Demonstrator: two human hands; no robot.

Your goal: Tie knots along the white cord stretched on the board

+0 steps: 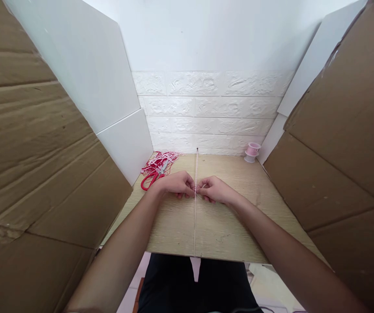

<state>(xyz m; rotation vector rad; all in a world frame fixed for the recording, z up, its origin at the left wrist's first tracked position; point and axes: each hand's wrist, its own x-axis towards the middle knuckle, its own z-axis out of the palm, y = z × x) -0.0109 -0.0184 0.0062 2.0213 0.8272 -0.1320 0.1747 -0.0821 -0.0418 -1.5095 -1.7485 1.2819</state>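
A thin pale cord point(195, 217) runs taut down the middle of a light wooden board point(226, 230), from its far edge to its near edge. My left hand point(175, 184) and my right hand point(214, 190) meet at the cord about halfway along. Both are closed in a pinch, fingertips pressed on the cord from either side. Fine thread ends seem to show between the fingers, too small to make out.
Red-handled scissors point(152, 177) lie on a heap of red and white cords point(160, 160) at the board's far left. A pink spool point(252, 151) stands at the far right. Cardboard sheets point(37, 165) lean in on both sides, white panels and a brick-patterned wall behind.
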